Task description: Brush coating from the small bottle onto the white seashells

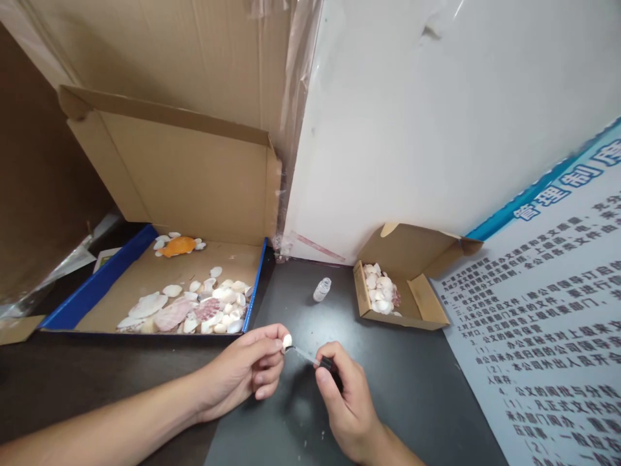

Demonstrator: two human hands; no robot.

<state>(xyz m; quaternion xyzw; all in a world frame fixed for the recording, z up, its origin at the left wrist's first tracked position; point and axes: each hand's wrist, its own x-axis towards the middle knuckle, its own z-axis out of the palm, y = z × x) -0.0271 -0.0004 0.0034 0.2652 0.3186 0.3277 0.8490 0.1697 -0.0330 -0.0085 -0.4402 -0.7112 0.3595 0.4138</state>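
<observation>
Between thumb and fingers, my left hand (257, 362) pinches a small white seashell (287, 341). My right hand (347, 395) is closed around the black cap of a brush applicator (305, 355); its thin clear stem points left, and the dark tip meets the shell's lower edge. Behind the hands, a small clear glass bottle (322, 290) stands uncapped on the dark grey mat (402, 382). To the left, many loose shells (213, 307) lie in an open blue-edged cardboard box (111, 291), with an orange shell piece (178, 246) ringed by small white shells at its back.
A smaller open cardboard box (427, 301) at the right holds a heap of white shells (381, 290). A white panel (412, 116) and tall cardboard (204, 52) rise behind. A printed poster (557, 310) covers the right side. Tiny white bits lie on the mat.
</observation>
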